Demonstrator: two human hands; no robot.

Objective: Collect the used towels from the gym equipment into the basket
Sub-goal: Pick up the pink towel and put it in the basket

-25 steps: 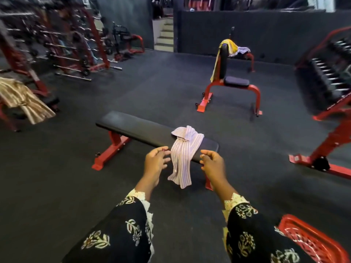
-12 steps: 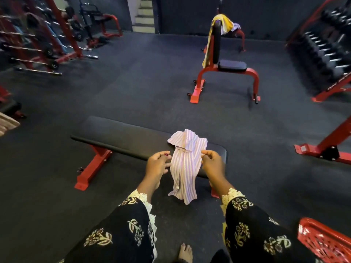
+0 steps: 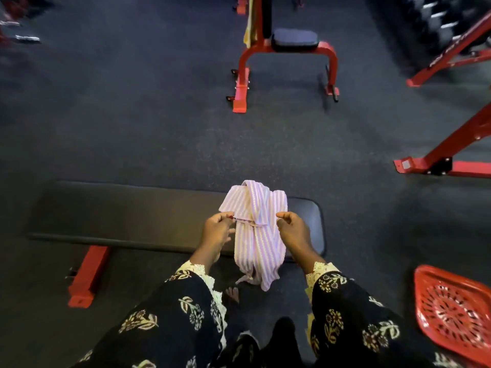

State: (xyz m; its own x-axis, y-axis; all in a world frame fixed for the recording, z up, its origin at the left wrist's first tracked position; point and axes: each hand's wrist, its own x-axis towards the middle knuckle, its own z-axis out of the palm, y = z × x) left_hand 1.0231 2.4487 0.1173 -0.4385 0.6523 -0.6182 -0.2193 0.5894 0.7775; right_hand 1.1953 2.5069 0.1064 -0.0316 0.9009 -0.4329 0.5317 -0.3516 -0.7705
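Note:
A lilac striped towel [image 3: 255, 229] lies draped over the right end of the black flat bench [image 3: 127, 216], its lower half hanging off the near edge. My left hand [image 3: 216, 233] is at the towel's left edge, and its thumb and forefinger pinch the corner there. My right hand [image 3: 293, 233] sits against the towel's right edge with its thumb out and its fingers curled under; its grip is hidden. The red plastic basket [image 3: 451, 314] stands on the floor at the lower right. A yellow towel [image 3: 249, 27] hangs on the upright seat further ahead.
The red-framed upright seat [image 3: 288, 49] stands beyond the bench across dark floor. Red frame legs [image 3: 451, 155] and a dumbbell rack [image 3: 441, 19] line the right side. The bench's red foot [image 3: 85, 277] juts out at the lower left. My bare foot [image 3: 232, 293] is below the towel.
The view has tilted down and come closer to the bench. Both hands have closed in on the striped towel's edges, and the left fingers now touch its corner.

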